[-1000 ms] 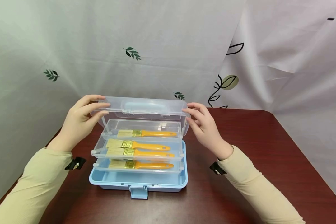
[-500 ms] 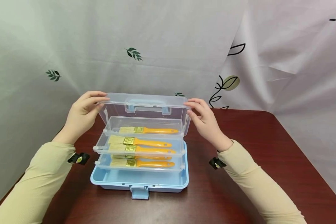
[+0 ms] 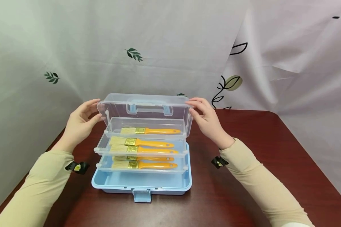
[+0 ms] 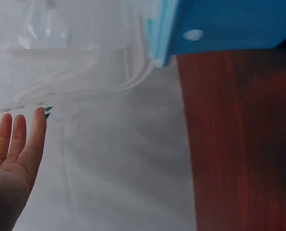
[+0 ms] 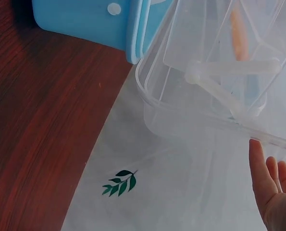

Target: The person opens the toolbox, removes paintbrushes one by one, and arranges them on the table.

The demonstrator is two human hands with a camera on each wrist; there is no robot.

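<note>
We see a dark red wood-grain desk (image 3: 258,148) backed by pale hanging curtains (image 3: 159,37) printed with small green leaf sprigs; a second curtain with a larger black-line leaf hangs at 2 o'clock. Desk's far right corner is rounded. The blue tool box (image 3: 142,184) sits at desk centre, toward 6 o'clock from the curtains, latch facing us. Its clear lid (image 3: 145,108) stands raised at 12 o'clock, and three clear stepped trays (image 3: 143,148) fan out, holding orange-handled paint brushes (image 3: 150,130), bristles pointing to 9 o'clock.

Our left hand (image 3: 80,124) is at the lid's 9 o'clock end, fingers straight and relaxed, right at the edge; the left wrist view shows the fingers loose just below the clear rim, contact unclear. Our right hand (image 3: 206,121) is at the lid's 3 o'clock end, fingers lightly bent, fingertips on the top corner, not wrapped round it. Beige sleeves (image 3: 261,186) cover both arms.
</note>
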